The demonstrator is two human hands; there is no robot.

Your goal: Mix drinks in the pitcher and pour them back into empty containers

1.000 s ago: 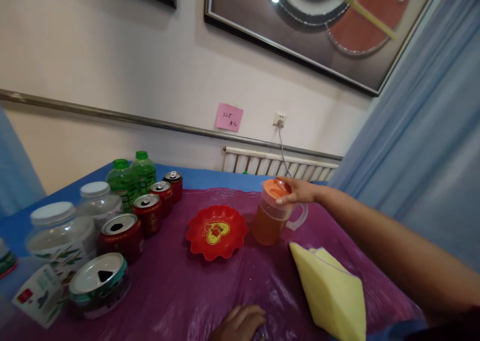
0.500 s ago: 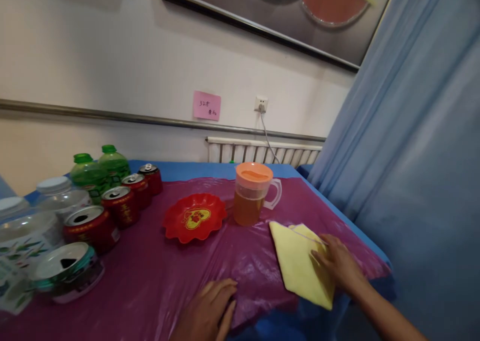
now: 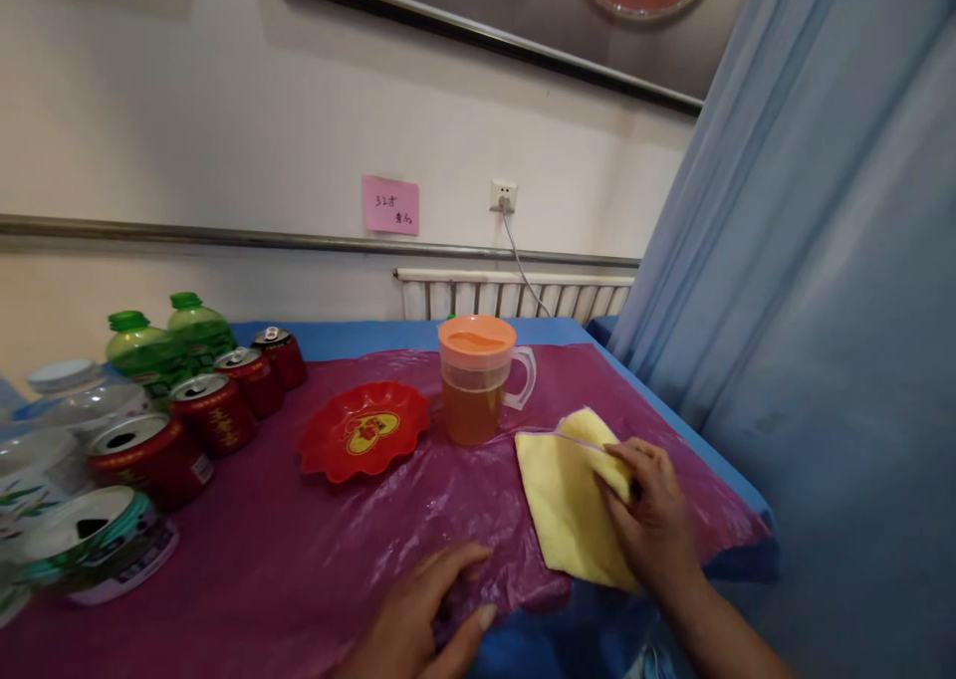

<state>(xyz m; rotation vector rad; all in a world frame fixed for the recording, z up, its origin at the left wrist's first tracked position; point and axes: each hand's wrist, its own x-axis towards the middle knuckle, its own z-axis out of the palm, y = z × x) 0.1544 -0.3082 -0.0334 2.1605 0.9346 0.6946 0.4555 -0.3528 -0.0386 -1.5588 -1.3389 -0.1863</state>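
cloth (image 3: 564, 510), yellow, folded, on purple sheeting (image 3: 291, 560), in front and right of lidded pitcher (image 3: 476, 385); right hand (image 3: 653, 510), thumb and fingers pinching its right side; left hand (image 3: 418, 614), fingers loosely parted, nothing seen gripped

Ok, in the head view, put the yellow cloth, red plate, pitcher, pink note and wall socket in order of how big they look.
Largest to smallest:
Yellow cloth, even partly hidden
Red plate and pitcher: too alike to rank
Pink note
Wall socket
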